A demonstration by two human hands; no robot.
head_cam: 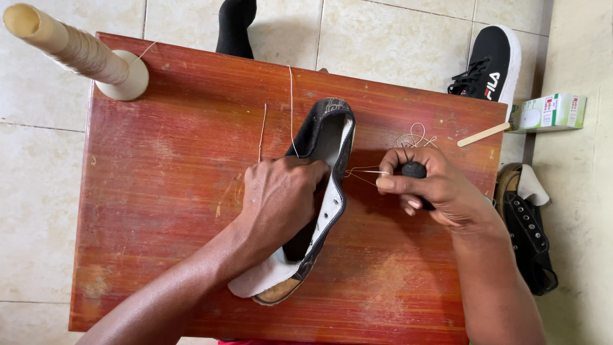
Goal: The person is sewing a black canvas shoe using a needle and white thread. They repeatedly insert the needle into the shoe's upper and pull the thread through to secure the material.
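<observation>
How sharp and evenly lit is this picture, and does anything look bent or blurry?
Head view: soft, even daylight, faint shadows under the left hand and shoe; mild sheen on the red table; the thread cone looks stretched at the corner; the right hand and its awl are sharp.

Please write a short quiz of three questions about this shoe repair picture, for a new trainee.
1. True or false: the left hand is pressed into the opening of the dark shoe on the red wooden table.
2. What does the right hand hold? A) a brush B) a black-handled awl pointed at the shoe's side C) scissors
3. Fill in: the thread cone stands at the table's far ______ corner.

Key
1. True.
2. B; thin thread also runs by the shoe.
3. Left.
</observation>
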